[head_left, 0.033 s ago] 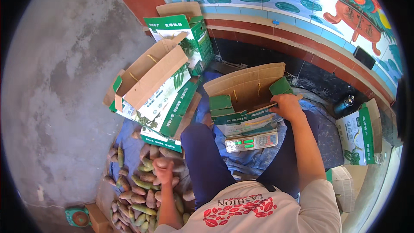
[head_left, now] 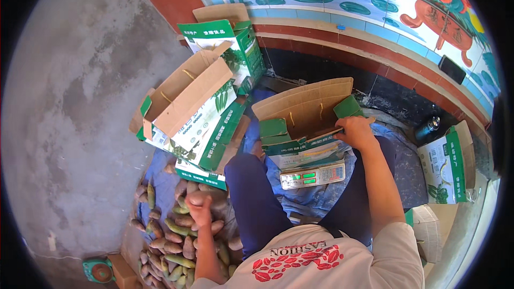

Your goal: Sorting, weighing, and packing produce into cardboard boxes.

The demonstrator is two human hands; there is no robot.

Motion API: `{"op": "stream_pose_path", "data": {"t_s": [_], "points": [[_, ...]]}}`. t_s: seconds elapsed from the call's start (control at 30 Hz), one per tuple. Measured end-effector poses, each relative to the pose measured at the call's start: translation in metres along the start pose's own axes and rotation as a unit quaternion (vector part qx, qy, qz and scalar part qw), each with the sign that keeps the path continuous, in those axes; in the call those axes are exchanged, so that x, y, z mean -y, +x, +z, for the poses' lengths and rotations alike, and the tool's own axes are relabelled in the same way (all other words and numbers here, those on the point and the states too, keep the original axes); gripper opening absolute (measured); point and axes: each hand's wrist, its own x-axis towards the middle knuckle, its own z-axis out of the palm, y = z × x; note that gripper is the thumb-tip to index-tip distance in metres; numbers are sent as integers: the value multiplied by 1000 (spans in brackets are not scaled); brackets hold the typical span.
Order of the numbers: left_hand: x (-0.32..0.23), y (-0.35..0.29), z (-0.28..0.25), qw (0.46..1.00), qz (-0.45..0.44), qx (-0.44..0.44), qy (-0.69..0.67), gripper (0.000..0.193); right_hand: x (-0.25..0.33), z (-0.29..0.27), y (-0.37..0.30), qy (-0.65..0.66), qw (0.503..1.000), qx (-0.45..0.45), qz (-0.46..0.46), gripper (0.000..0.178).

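My left hand [head_left: 199, 214] is closed over a pile of long green and brownish radishes [head_left: 180, 261] to my left. A brownish radish [head_left: 196, 198] shows at the top of the fist and appears to be held in it. My right hand [head_left: 355, 131] grips the front right edge of an open carton [head_left: 305, 158] between my knees, fingers over the rim. Its back flap stands up and yellow cord handles show inside; its bottom is hidden. A digital scale [head_left: 313, 175] with lit green displays sits right against the carton's near side.
More open cartons [head_left: 187, 96] lean together at the far left, another carton [head_left: 443, 166] stands at right near a dark bottle [head_left: 426, 130]. A blue sheet [head_left: 160, 167] covers the floor under me. A tiled wall [head_left: 321, 13] runs behind. A small green device [head_left: 98, 271] lies at lower left.
My left hand has shifted slightly to the left over the radishes. My right hand stays on the carton's edge.
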Motion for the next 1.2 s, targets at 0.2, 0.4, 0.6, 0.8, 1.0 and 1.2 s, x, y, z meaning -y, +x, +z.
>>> {"op": "stream_pose_path", "data": {"t_s": [0.2,0.4,0.6,0.8,1.0,1.2], "points": [[-140,69,15,941,-103,-62,-316,58,-4,6,-3,-34,999,28,1,27],[-219,91,59,895,-127,118,-412,57,-1,2,-4,-36,998,42,0,25],[-264,64,137,883,-128,301,-337,60,0,1,-6,-44,997,65,12,26],[-280,28,197,893,-95,381,-221,53,3,-3,-9,-41,996,83,13,26],[-281,9,235,891,173,419,-16,57,3,-4,-6,-38,994,104,2,25],[-278,9,253,861,193,462,89,48,-3,8,-5,-26,997,77,-16,19]]}}
